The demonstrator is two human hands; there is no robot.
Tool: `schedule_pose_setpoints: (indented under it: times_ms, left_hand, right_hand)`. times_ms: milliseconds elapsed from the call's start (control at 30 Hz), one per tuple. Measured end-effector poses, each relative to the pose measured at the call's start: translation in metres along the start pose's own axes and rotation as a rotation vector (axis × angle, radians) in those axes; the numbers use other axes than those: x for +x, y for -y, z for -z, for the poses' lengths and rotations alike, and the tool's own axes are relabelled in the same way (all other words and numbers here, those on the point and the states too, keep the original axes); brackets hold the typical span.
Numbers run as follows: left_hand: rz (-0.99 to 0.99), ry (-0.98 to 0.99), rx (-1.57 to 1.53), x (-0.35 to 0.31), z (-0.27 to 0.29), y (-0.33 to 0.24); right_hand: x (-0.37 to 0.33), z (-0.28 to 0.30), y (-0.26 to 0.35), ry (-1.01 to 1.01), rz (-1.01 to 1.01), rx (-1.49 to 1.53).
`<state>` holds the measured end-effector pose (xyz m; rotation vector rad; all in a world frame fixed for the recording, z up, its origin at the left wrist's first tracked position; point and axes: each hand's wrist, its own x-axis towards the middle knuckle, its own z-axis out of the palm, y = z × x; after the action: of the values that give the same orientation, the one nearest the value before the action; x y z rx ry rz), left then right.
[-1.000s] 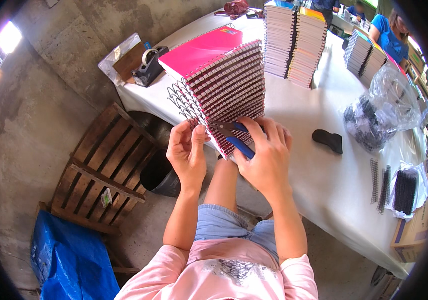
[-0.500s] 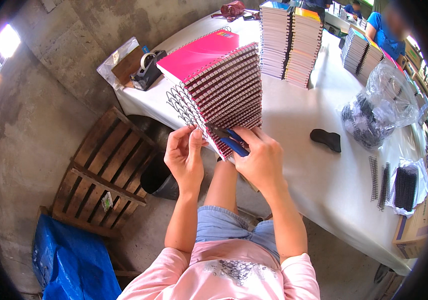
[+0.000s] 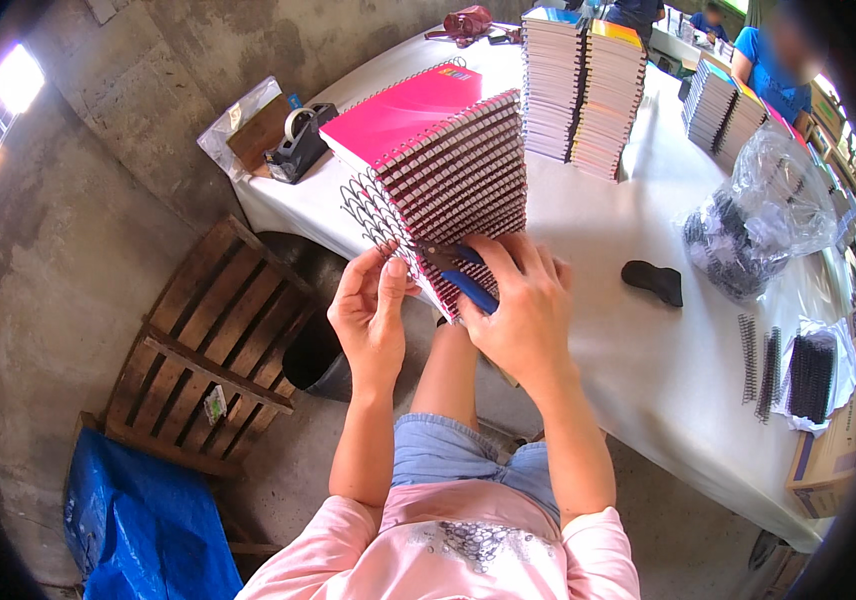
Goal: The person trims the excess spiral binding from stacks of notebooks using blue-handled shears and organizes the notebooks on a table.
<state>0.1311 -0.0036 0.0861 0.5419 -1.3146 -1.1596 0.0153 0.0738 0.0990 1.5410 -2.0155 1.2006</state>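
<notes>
A tall stack of spiral-bound notebooks (image 3: 463,165) with a pink top cover stands at the table's near edge, its spines facing me. Loose coil ends (image 3: 366,212) stick out at the stack's left side. My left hand (image 3: 368,315) is closed in a pinch at the lowest coil ends; its fingertips hide what exactly they grip. In my right hand (image 3: 526,318) are cutting pliers (image 3: 474,290) with blue handles and a dark head. The pliers' head lies against the lower spines, close to my left fingertips.
Two tall notebook stacks (image 3: 608,100) stand behind. A tape dispenser (image 3: 300,145) sits at left, a dark pouch-like item (image 3: 652,282) at right. Further right are a plastic bag of black coils (image 3: 743,235) and loose coils (image 3: 808,375). A wooden pallet (image 3: 213,345) leans below left; a person (image 3: 773,75) is beyond.
My right fingers have lifted and loosened a little, and the pliers' handles look wider apart. The left hand stays almost in place at the coil ends.
</notes>
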Motion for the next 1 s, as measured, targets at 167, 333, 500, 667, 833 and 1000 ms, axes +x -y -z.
schedule_pose_setpoints:
  times_ms: [167,333,500,667,833,1000]
  left_hand:
    - [-0.017,0.003,-0.014,0.001,0.002,0.004]
    - [-0.015,-0.042,-0.058,-0.003,0.002,0.007]
    - [0.590,0.075,-0.933,-0.006,0.020,0.002]
    - [0.629,0.036,-0.990,0.003,0.015,-0.009]
    - [0.407,-0.020,-0.706,0.006,0.000,-0.016]
    - [0.193,0.101,-0.512,0.010,-0.002,-0.011]
  right_hand:
    - [-0.002,-0.007,-0.005,0.006,0.013,0.062]
    - [-0.005,-0.007,-0.011,0.111,-0.101,0.201]
    - [-0.001,0.011,-0.009,0.004,0.004,0.144]
    - [0.002,0.009,-0.004,-0.012,0.006,0.084]
    - [0.004,0.008,-0.002,0.007,-0.006,0.035]
    - [0.006,0.004,0.004,-0.017,0.026,0.013]
